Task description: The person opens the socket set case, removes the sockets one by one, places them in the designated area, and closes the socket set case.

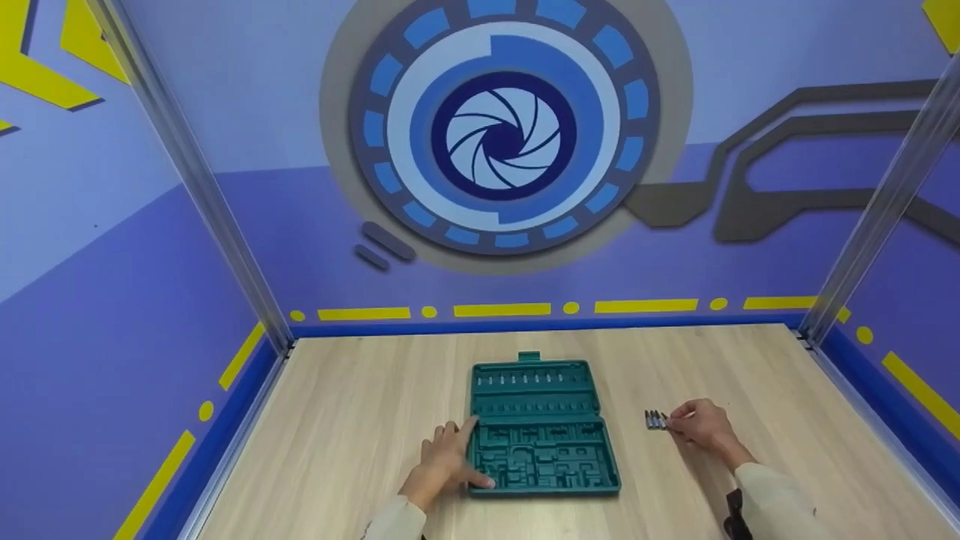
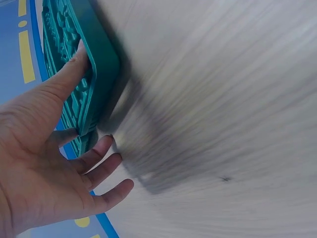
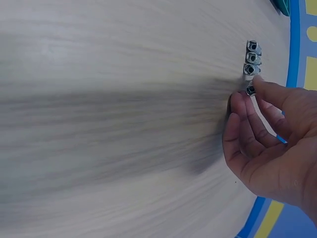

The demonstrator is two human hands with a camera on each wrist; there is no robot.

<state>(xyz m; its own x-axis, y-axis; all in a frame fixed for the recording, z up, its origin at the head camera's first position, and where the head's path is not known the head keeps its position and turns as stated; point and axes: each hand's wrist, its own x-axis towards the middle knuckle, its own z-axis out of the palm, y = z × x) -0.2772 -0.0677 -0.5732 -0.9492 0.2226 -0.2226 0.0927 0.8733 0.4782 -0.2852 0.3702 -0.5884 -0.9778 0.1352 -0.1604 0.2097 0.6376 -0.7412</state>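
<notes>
A green plastic tool case (image 1: pixel 544 491) lies open on the table, its molded lower tray nearest me. Along its left side is my left hand (image 1: pixel 446 457); the thumb rests over the tray rim and the index finger touches the side near the hinge. The other fingers are spread loosely in the left wrist view. Right of the case, my right hand (image 1: pixel 703 424) pinches a small metal screwdriver bit (image 3: pixel 250 90) between thumb and fingertips. Beside it stands a short row of similar bits (image 3: pixel 251 58), dark-tipped in the head view, with hollow-looking ends in the right wrist view.
Several silver bits (image 1: pixel 514 379) sit in a row in the case lid, with a row of slots below them. A latch tab (image 1: pixel 529 356) sticks out at the back. Printed panels and metal posts (image 1: pixel 225 217) border the wooden table (image 1: pixel 360 405).
</notes>
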